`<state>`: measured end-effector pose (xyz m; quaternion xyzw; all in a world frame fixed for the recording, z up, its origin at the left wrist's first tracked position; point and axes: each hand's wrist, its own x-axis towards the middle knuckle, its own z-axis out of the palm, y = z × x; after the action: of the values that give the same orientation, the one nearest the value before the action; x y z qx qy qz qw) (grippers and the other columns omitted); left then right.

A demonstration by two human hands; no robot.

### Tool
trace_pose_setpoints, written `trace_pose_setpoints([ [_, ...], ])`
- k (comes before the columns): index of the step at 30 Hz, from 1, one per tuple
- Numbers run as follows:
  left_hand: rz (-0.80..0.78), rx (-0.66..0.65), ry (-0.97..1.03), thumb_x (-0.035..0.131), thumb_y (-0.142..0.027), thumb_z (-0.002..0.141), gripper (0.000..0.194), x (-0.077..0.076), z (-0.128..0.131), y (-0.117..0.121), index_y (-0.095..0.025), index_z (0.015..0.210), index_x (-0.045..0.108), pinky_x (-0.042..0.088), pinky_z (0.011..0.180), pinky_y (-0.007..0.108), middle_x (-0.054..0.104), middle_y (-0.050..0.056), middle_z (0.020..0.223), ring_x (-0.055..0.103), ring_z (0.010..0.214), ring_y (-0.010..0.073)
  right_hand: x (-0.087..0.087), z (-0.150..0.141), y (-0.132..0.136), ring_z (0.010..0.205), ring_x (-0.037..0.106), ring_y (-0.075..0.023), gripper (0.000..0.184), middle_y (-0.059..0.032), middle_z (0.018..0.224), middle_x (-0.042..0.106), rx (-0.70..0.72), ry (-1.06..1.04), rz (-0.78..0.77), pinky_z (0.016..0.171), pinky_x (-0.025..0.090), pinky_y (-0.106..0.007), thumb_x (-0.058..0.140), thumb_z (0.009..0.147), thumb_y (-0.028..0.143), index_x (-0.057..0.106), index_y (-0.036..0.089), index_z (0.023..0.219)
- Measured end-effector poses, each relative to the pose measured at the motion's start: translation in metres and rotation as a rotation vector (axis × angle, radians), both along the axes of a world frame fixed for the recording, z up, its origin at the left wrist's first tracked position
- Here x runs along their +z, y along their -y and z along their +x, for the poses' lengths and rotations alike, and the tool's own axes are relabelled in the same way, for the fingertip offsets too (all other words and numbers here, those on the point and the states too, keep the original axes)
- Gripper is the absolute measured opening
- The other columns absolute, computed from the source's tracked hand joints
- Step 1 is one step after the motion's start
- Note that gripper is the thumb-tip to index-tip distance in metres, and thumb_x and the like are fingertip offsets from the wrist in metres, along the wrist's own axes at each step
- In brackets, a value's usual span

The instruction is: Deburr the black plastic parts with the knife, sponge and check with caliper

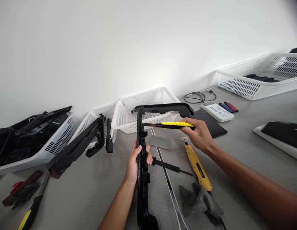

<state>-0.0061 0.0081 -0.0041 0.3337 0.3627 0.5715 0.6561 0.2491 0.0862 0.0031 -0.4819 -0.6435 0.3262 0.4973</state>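
My left hand [133,164] is wrapped around a long black plastic trim piece [142,182], held lengthwise away from me. The piece has ribs and clips along its side, and a curved black section [165,108] runs to the right at its far end. Closed around a yellow-and-black utility knife [174,124], my right hand [197,132] points it leftward. The knife's thin tip reaches the trim piece's right edge near its far end; whether it touches, I cannot tell. Beneath the left hand's fingers lies a thin black screwdriver-like tool [169,165].
A white basket [122,118] stands behind the trim piece. Black parts fill another basket [59,137] at left; a third basket [256,89] is at right. A yellow rotary tool [198,166], grey cloth [203,201], white device [217,111] and yellow-black screwdriver [33,207] lie on the table.
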Motion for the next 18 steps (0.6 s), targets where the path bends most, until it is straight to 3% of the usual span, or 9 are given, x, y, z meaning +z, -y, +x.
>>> trace_pose_setpoints([
  [5, -0.016, 0.016, -0.041, 0.075, -0.049, 0.094, 0.037, 0.0010, 0.0020, 0.0001, -0.021, 0.082, 0.054, 0.041, 0.052, 0.027, 0.056, -0.004, 0.080, 0.047, 0.048, 0.0069, -0.0022, 0.0041, -0.0025, 0.062, 0.045, -0.0166, 0.013, 0.0009, 0.066, 0.054, 0.141, -0.048, -0.032, 0.058, 0.034, -0.030, 0.059, 0.075, 0.028, 0.067, 0.021, 0.068],
  [18, -0.056, -0.056, -0.078, 0.075, -0.061, 0.092, 0.046, 0.0076, 0.0009, 0.0015, -0.023, 0.083, 0.050, 0.040, 0.054, 0.027, 0.052, -0.005, 0.073, 0.044, 0.048, 0.0084, 0.0007, 0.0036, -0.0021, 0.061, 0.041, -0.0163, 0.015, 0.0016, 0.063, 0.051, 0.024, -0.048, -0.057, 0.057, 0.028, -0.031, 0.058, 0.075, 0.032, 0.066, 0.021, 0.067],
])
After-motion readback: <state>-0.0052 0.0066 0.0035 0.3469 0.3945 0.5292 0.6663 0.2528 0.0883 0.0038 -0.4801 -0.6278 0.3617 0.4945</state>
